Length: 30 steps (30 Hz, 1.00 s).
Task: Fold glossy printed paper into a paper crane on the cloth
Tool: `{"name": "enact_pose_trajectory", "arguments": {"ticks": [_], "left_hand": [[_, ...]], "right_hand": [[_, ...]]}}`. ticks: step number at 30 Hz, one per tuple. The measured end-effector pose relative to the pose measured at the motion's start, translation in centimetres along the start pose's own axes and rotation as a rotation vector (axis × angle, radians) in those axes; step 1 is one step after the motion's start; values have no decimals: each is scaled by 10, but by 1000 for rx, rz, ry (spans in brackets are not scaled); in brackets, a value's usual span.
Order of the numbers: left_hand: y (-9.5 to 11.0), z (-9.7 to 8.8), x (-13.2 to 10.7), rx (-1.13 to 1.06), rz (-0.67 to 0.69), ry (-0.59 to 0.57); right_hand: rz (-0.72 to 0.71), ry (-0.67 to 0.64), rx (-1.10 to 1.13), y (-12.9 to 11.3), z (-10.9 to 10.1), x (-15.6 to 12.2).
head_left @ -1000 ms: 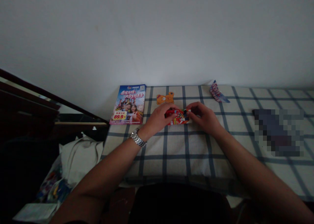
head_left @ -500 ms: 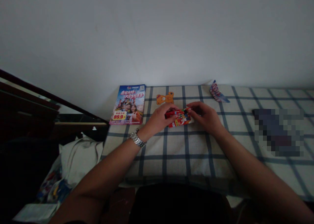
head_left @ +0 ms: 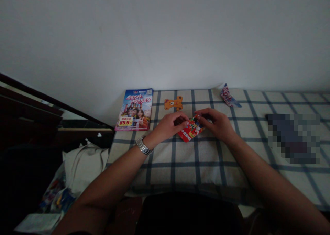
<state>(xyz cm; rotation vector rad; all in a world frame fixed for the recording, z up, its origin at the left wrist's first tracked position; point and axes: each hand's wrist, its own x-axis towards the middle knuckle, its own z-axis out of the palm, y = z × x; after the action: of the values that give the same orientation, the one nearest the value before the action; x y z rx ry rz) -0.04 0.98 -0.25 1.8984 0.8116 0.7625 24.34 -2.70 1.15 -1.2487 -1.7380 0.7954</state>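
A small red printed paper piece [head_left: 187, 133], with colourful pictures and white lettering, is held just above the checked cloth. My left hand [head_left: 173, 124], with a metal watch on its wrist, pinches its left upper edge between thumb and fingers. On the other side my right hand [head_left: 215, 123] grips the upper right corner, its fingertips close to those of the left. Whether the piece is folded or flat I cannot tell. Just beyond the left hand lies an orange bear-shaped cutout [head_left: 173, 103].
The checked cloth [head_left: 208, 159] covers the surface. Colourful leaflets [head_left: 135, 108] lie at its left end. A folded leaflet piece [head_left: 228, 97] stands near the wall. To the right lies a dark, pixelated object [head_left: 288, 135]. Down left is a white bag [head_left: 85, 166].
The red piece has tilted, its lower left corner now pointing more toward me, and more of its printed face shows. Both hands have shifted slightly with it.
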Motion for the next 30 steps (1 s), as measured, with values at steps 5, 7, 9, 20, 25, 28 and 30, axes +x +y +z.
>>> {"name": "enact_pose_trajectory", "arguments": {"ticks": [5,7,9,20,25,28,30], "left_hand": [[1,4,1,-59,-26,5],[1,4,2,-42,-18,53],[1,4,2,-31,-10,97],[2,9,1,-92,-27,47],[2,10,1,-106,-18,33],[2,10,1,-118,-28,104],[4,10,1,-137,-20,135]], "right_hand": [[26,-4,74,1,2,0],[63,14,129,4,2,0],[102,41,162,7,3,1],[133,48,185,12,5,0],[138,39,126,9,4,0],[131,17,113,6,3,-1],[125,-1,106,3,2,-1]]}}
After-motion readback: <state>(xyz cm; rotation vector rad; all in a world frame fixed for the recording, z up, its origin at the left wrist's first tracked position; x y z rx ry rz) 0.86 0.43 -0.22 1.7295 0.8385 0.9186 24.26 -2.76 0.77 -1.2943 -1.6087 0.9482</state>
